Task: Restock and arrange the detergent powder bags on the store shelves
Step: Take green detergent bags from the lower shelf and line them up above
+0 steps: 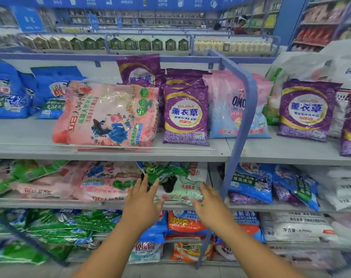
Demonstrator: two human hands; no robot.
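Note:
A green and white detergent bag [176, 184] lies flat on the middle shelf [102, 204], just left of a blue upright post [233, 153]. My left hand [143, 199] reaches to its left edge with fingers straight and spread, fingertips at the bag. On the bag's right front corner rests my right hand [209, 205], fingers straight. Neither hand grips it. Beside it to the left lie pink detergent bags [108, 183].
On the top shelf are a large pink bag [108, 117] lying on its side, purple bags [185, 115], a pink and blue bag [228, 109] and blue bags [8, 91]. The lower shelf holds green, orange and white bags. A person stands far back right.

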